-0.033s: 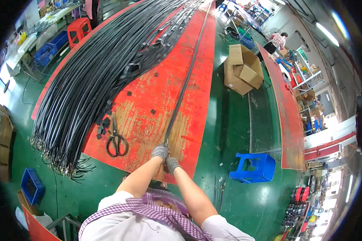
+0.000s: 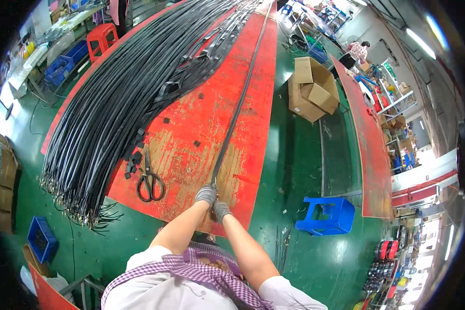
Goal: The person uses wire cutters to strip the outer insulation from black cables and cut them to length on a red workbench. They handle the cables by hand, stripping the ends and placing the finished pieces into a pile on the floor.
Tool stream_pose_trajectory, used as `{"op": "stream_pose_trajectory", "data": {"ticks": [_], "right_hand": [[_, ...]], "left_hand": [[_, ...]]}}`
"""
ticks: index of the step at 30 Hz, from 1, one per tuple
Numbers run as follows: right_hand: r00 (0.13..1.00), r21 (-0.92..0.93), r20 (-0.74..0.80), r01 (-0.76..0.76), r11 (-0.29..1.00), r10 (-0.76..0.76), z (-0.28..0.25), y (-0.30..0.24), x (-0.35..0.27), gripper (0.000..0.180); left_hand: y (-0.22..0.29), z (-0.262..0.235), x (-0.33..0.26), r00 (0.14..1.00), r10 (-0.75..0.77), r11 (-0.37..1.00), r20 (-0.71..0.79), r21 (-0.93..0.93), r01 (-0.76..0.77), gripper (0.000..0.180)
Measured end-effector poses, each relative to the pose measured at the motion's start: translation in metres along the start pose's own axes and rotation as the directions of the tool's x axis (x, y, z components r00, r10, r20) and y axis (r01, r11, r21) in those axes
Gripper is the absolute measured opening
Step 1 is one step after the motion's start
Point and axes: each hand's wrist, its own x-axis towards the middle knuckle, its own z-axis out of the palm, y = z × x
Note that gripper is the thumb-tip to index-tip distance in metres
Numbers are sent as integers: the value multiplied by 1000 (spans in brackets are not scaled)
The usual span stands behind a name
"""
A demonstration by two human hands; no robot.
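— What have you got hold of?

— A long, thin black cable (image 2: 236, 116). It lies straight along the worn red-painted desk (image 2: 201, 124), running from the near edge far up toward the top of the view. Its near end is where my hands meet.

— How are your hands set?

— Both wear grey knit gloves. My left hand (image 2: 206, 194) is closed around the cable end, just over the near edge of the desk. My right hand (image 2: 221, 210) is closed too, right behind the left and touching it, gripping the same cable a little nearer to me. Both forearms are bare and stretched out ahead of me, coming together in a narrow V from my shoulders.

— And around the cable?

— To the left of my hands, a pair of black-handled scissors (image 2: 150, 178) lies flat on the desk, blades pointing away from me. Small black cut pieces (image 2: 134, 157) are scattered just beyond them. Further left, a broad bundle of many black cables (image 2: 119, 108) covers that side of the desk, its ends hanging over the near edge.

— Off the desk?

— A blue plastic stool (image 2: 326, 214) stands on the green floor (image 2: 294, 170) to my right, and an open brown cardboard box (image 2: 311, 89) sits further up.
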Motion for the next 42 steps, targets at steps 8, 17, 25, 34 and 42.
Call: {"op": "stream_pose_trajectory", "data": {"ticks": [8, 17, 25, 34, 42], "right_hand": [[986, 188, 120, -141, 972, 120, -6, 5, -2, 23], [993, -448, 84, 110, 887, -81, 4, 28, 53, 18], [831, -884, 376, 454, 109, -410, -13, -2, -16, 24], [823, -908, 341, 414, 67, -453, -10, 7, -1, 21], [801, -904, 281, 405, 135, -528, -8, 16, 9, 14]], "left_hand": [[-18, 11, 18, 996, 92, 993, -16, -80, -93, 36], [-75, 35, 19, 956, 108, 920, 272, -392, 8, 38], [-97, 43, 4, 900, 51, 127, 433, -896, 425, 30], [-113, 51, 8, 949, 154, 476, 276, -862, 173, 30], [-56, 10, -39, 923, -14, 374, 386, -854, 363, 26]]}}
